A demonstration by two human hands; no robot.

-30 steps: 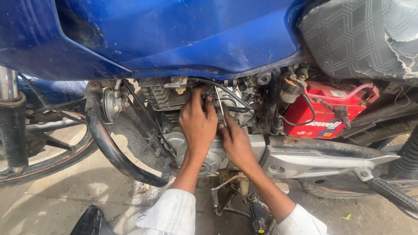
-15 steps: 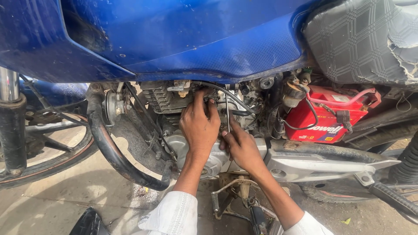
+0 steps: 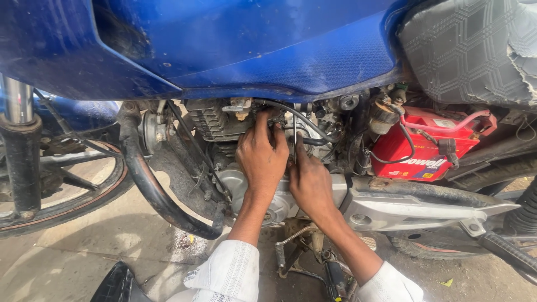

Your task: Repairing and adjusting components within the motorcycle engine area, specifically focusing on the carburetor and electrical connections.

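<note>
Both hands work at the engine (image 3: 224, 126) below the blue fuel tank (image 3: 251, 45); the left hand (image 3: 261, 158) presses against the engine's side, fingers curled around a part just right of the finned cylinder; the right hand (image 3: 309, 182), just right of it, pinches a thin metal tool (image 3: 295, 131) held upright; the red battery (image 3: 425, 148) sits well right of the engine.

Two hands (image 3: 262, 159); one red battery (image 3: 417, 151); one wheel (image 3: 67, 190)
</note>
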